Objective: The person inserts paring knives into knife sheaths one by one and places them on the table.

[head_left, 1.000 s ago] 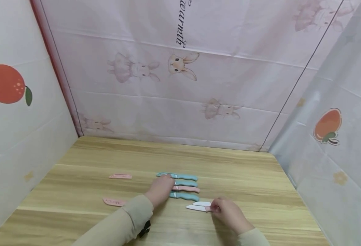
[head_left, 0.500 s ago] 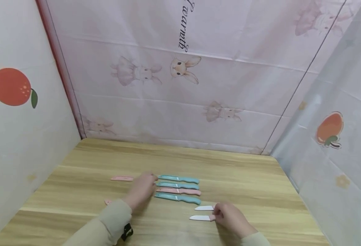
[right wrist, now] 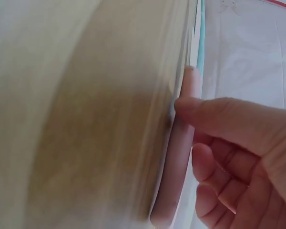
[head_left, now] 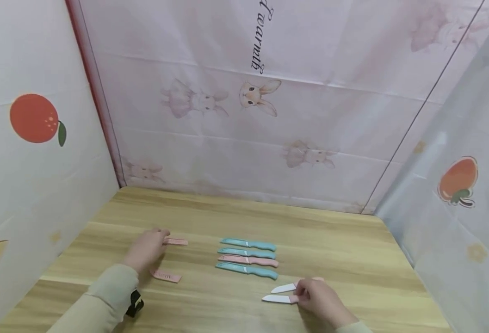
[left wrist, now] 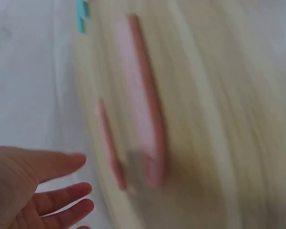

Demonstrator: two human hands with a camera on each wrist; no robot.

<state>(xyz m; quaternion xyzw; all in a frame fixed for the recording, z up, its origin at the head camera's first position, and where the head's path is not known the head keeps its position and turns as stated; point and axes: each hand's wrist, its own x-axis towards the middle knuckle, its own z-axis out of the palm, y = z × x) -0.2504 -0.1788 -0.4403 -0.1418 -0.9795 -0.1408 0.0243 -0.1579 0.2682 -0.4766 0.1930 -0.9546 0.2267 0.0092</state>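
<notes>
My left hand [head_left: 146,249] hovers at the far left, thumb and fingers extended, holding nothing. Its fingertips are beside the back pink knife sheath [head_left: 176,242]; another pink sheath [head_left: 167,276] lies nearer me, partly behind the hand. In the left wrist view two pink sheaths show blurred, the larger one [left wrist: 144,100] closer to the camera. On the right, my right hand [head_left: 323,300] pinches the pink handle [right wrist: 174,167] of a white-bladed knife. Two white blades point left from it, the front blade [head_left: 276,299] and the back blade [head_left: 283,288]. The fingers hide part of the handles.
Mid-table, a row of sheathed knives lies parallel: the back teal knife [head_left: 262,245], another teal knife [head_left: 261,254], a pink knife [head_left: 263,262] and the front teal knife [head_left: 262,272]. Printed cloth walls [head_left: 227,162] border the wooden table [head_left: 331,231].
My left hand has moved left from the row of sheathed knives to the pink sheaths. The right hand stays nearly in place, while the two white blades have shifted apart and then angled slightly.
</notes>
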